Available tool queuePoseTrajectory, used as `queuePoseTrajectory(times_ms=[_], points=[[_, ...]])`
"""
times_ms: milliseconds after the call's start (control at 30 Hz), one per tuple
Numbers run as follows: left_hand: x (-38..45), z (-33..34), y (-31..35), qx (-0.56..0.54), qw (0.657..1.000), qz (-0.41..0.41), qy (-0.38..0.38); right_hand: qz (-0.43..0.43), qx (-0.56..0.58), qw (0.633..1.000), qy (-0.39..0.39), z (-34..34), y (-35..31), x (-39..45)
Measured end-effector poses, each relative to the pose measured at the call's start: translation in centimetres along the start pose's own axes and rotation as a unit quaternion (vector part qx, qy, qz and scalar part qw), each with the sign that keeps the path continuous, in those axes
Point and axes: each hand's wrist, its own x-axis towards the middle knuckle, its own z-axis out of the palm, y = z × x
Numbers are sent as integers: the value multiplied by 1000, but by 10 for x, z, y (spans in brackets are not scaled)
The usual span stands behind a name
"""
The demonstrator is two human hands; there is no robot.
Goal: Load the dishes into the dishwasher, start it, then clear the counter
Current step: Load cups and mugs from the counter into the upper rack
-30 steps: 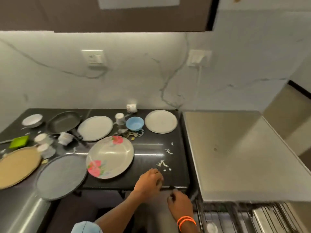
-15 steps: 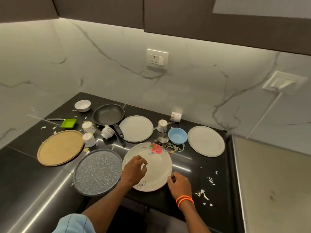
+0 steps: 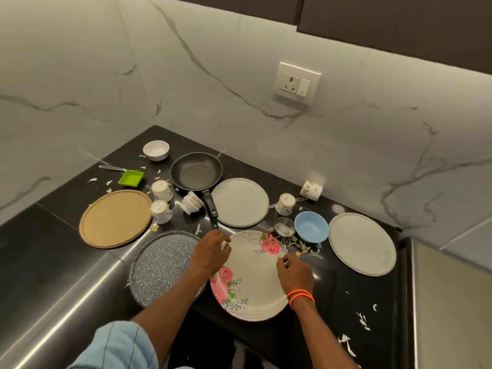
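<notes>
Floral plate (image 3: 253, 278) pinched between left hand (image 3: 210, 255) and right hand (image 3: 294, 272).

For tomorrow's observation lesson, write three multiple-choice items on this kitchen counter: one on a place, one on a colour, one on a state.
1. What lies directly left of the flowered plate?
A. speckled grey plate
B. blue bowl
C. frying pan

2. What colour is the small square dish?
A. red
B. green
C. white

3. How do the two cups beside the round tan board stand?
A. upside down
B. on their sides
C. stacked

Answers:
1 A, the speckled grey plate lies against the flowered plate's left rim.
2 B, it is bright green.
3 A, their bases face up.
</notes>
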Motion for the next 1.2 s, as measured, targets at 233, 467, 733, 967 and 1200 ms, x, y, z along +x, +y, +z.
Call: queuePoseTrajectory(times_ms=[233,467,733,967,1200], points=[[5,0,17,12,1000,-16,15,-21,25,999,-20,-1,-8,39],[-11,-15,3,15,994,-91,56,-88,39,995,-13,15,-22,52],[-40,-52,-44,30,978,-178,106,-154,34,987,-37,44,-75,48],[-14,-72,-78,8,972,-191,134,-176,8,984,-16,58,-105,69],[50,-72,-79,9,983,-122,133,-127,-11,990,59,36,-94,119]])
